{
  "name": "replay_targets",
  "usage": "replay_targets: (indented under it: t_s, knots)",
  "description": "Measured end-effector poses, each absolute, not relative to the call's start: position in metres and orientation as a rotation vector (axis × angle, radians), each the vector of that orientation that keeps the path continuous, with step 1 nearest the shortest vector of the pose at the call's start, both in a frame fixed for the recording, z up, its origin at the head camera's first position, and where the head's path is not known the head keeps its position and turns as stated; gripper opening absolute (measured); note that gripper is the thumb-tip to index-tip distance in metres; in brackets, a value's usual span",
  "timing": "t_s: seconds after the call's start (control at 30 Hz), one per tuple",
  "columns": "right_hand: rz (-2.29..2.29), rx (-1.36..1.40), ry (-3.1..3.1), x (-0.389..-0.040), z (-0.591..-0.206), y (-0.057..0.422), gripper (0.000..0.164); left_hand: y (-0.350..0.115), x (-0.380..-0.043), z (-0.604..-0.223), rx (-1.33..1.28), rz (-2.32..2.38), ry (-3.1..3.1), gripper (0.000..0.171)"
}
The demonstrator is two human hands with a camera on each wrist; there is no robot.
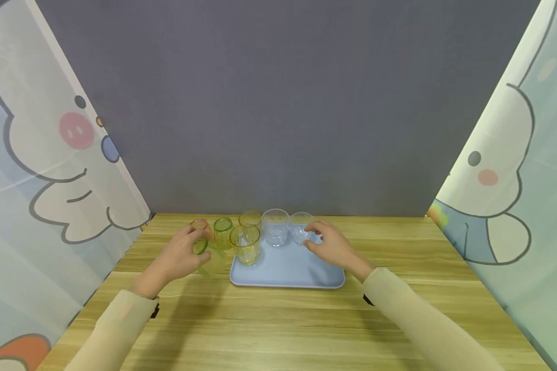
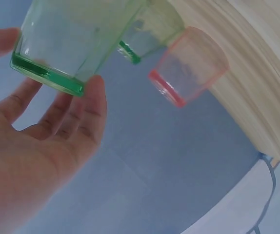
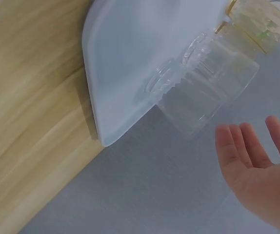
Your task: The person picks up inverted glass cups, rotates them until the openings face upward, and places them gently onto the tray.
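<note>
My left hand (image 1: 178,255) holds a green-rimmed glass (image 2: 67,44) between thumb and fingers, close to its rim, left of the blue tray (image 1: 297,273). Just past it stand another green glass (image 1: 223,238) and a pink-red glass (image 1: 199,224), partly covered by the hand in the head view. My right hand (image 1: 329,245) is beside the outer clear glass (image 1: 299,232), overlapping it from the head. In the right wrist view its spread, slightly bent fingers (image 3: 228,146) are apart from that glass, with nothing between them.
A second clear glass (image 1: 275,233) stands on the tray, left of the outer one. At the tray's left end are a yellow glass (image 1: 246,250) and an amber-rimmed one (image 1: 250,218) behind it. A grey panel (image 1: 278,113) rises behind the wooden table (image 1: 278,330).
</note>
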State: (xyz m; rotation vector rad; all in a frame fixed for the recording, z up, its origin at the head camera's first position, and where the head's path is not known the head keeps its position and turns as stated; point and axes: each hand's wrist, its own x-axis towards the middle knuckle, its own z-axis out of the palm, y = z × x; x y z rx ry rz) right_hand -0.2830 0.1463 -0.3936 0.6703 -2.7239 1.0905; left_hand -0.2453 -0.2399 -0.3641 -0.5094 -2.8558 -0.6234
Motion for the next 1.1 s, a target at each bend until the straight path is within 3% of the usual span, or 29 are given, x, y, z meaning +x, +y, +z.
replay_targets:
  t_s: [0.5,1.1]
  knots:
    - [1.385,0.607,-2.615,-0.269,-0.407,0.158,0.034,-0.227,-0.236,-0.373,-0.541,-0.874,-2.727,0.029]
    - [1.59,0.556,-2.552,-0.258,-0.416,0.159,0.039,-0.214,-0.228,-0.397,-0.452,-1.335,-2.568,0.037]
